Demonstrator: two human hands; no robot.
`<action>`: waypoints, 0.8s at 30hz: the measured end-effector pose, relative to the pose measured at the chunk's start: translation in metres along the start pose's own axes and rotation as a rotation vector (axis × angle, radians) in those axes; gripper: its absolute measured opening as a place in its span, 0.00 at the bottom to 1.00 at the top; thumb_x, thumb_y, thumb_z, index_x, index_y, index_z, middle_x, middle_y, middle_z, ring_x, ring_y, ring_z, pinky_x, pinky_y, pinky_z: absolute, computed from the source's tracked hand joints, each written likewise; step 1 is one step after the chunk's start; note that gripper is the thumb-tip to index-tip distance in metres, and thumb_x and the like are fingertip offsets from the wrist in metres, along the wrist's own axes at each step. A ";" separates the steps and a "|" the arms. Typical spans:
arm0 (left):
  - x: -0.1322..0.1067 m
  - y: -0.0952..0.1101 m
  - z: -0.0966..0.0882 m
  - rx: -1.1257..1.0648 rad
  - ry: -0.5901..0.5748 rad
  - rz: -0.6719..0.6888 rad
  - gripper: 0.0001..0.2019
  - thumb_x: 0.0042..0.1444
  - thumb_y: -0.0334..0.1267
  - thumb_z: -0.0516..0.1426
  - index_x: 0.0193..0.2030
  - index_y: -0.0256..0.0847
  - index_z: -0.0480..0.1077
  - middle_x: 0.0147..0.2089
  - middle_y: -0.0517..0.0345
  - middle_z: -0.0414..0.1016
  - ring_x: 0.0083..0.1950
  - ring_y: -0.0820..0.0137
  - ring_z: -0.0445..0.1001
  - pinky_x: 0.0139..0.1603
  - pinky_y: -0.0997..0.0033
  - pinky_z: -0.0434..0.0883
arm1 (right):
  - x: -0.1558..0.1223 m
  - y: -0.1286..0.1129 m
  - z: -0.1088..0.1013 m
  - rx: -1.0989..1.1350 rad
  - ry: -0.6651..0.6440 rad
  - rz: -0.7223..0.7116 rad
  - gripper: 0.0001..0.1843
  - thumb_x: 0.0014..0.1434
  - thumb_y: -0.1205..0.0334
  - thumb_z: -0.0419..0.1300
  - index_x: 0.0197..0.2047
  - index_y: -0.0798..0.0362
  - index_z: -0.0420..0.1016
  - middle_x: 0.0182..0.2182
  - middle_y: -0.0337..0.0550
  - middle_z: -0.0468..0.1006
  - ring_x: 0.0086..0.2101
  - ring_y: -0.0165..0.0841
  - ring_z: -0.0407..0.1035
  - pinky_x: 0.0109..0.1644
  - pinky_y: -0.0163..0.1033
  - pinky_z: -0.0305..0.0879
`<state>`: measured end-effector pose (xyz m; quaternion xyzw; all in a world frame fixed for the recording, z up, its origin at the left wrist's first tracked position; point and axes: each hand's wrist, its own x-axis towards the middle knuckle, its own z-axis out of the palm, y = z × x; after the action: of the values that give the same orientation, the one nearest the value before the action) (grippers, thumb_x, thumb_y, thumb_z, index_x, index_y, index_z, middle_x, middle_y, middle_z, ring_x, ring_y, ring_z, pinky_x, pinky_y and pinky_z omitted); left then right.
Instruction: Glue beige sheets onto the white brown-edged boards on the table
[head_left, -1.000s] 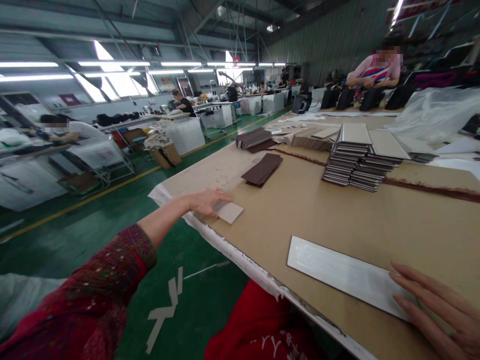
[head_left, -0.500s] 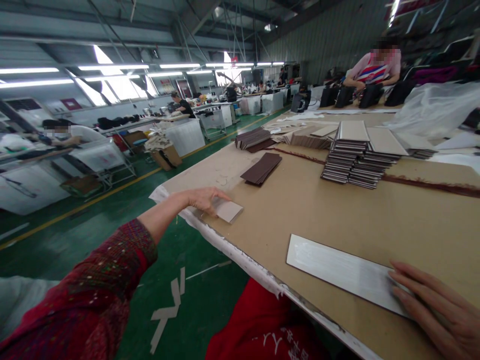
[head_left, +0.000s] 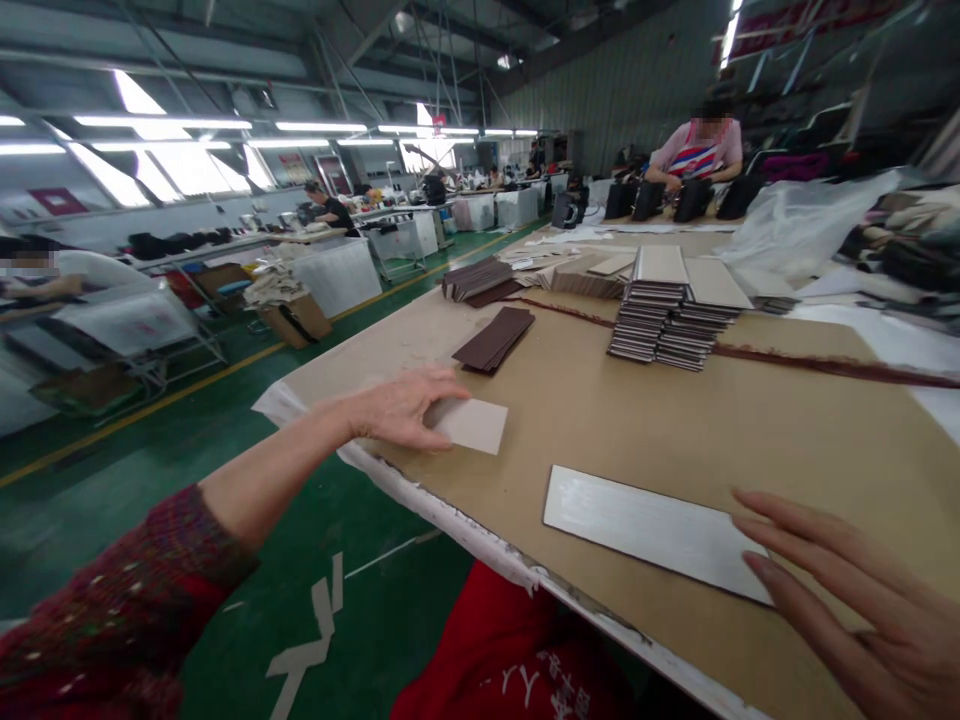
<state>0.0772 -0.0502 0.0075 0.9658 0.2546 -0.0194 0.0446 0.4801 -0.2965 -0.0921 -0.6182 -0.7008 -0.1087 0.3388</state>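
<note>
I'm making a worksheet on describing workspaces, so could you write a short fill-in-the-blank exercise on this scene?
The left hand holds a pale card between its thumb and ____.
The right hand overlaps the ____ (left or right) end of the white strip.
The sheets just beyond the card are dark ____ in colour.
The floor beside the table is coloured ____.

Missing words: fingers; right; brown; green.

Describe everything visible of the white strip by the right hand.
The white strip is a long, narrow, flat piece, stiff-looking like board. Its whitish top has streaky, slightly shiny patches, and a thin dark border shows along its edges. It lies flat on the table, near the front edge and slanting across the view. The right hand covers its right end; whether the fingers touch it is unclear.
</note>
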 end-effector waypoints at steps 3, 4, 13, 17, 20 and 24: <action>0.023 0.063 0.003 -0.017 0.091 0.158 0.31 0.54 0.51 0.61 0.61 0.37 0.65 0.54 0.47 0.67 0.54 0.57 0.66 0.58 0.56 0.64 | 0.020 -0.047 -0.007 0.091 -0.165 -0.161 0.29 0.65 0.52 0.59 0.67 0.40 0.62 0.64 0.46 0.67 0.59 0.44 0.67 0.61 0.52 0.70; 0.030 0.082 0.005 -0.036 0.118 0.196 0.30 0.54 0.50 0.62 0.60 0.37 0.66 0.53 0.47 0.68 0.53 0.57 0.66 0.57 0.56 0.65 | 0.025 -0.057 -0.005 0.088 -0.217 -0.188 0.32 0.64 0.51 0.60 0.69 0.45 0.59 0.66 0.49 0.64 0.62 0.46 0.63 0.61 0.53 0.69; 0.059 0.145 0.031 -0.117 0.220 0.284 0.28 0.53 0.45 0.62 0.59 0.37 0.66 0.53 0.46 0.70 0.53 0.56 0.68 0.56 0.55 0.66 | 0.026 -0.059 0.007 0.080 -0.251 -0.204 0.28 0.64 0.59 0.61 0.65 0.55 0.64 0.61 0.55 0.69 0.58 0.44 0.67 0.60 0.52 0.70; 0.053 0.135 0.032 -0.108 0.395 0.228 0.39 0.56 0.52 0.62 0.69 0.41 0.54 0.67 0.44 0.61 0.66 0.52 0.60 0.67 0.48 0.56 | 0.025 -0.027 -0.010 0.061 -0.169 -0.127 0.27 0.63 0.58 0.61 0.64 0.52 0.66 0.60 0.52 0.70 0.57 0.44 0.67 0.62 0.54 0.67; 0.041 0.120 0.046 -0.219 0.524 0.027 0.43 0.57 0.54 0.62 0.72 0.41 0.48 0.71 0.43 0.54 0.71 0.53 0.54 0.71 0.51 0.53 | 0.015 0.018 -0.029 0.096 -0.139 0.134 0.29 0.62 0.50 0.62 0.65 0.45 0.66 0.63 0.46 0.68 0.58 0.46 0.67 0.65 0.58 0.61; 0.033 0.112 0.086 -0.311 0.281 -0.100 0.43 0.56 0.58 0.61 0.71 0.38 0.52 0.69 0.40 0.59 0.69 0.51 0.57 0.69 0.45 0.56 | -0.008 0.071 -0.044 0.202 -0.266 0.380 0.31 0.60 0.43 0.62 0.64 0.37 0.66 0.65 0.40 0.66 0.59 0.50 0.66 0.63 0.62 0.62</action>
<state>0.1593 -0.1391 -0.0712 0.9267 0.3057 0.1529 0.1563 0.5613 -0.3131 -0.0835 -0.7108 -0.6177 0.1098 0.3181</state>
